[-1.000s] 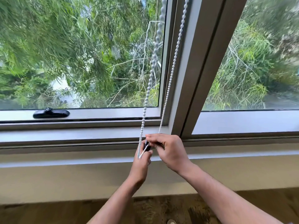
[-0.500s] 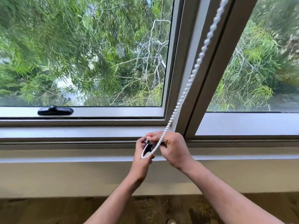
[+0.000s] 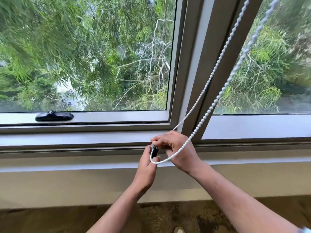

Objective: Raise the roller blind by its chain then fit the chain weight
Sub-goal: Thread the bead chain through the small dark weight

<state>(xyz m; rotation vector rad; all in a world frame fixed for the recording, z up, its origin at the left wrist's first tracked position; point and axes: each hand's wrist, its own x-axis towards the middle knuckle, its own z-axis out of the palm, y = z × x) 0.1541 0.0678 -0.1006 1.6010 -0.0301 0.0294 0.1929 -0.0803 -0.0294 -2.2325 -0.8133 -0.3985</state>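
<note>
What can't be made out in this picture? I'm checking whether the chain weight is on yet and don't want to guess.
- Black weight, head view: mostly covered by the left hand and right hand; whether it is clipped on the chain is hidden.
- Blind and roller: beyond the top edge, so its height is unknown.
- Chain's upper stretch: blurred near the top edge.
- Window handle: too small to tell if latched.

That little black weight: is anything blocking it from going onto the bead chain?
Nothing visible does. The black weight is pinched between the left hand and the right hand, right at the bottom of the bead chain loop, which drapes over the right hand.
</note>
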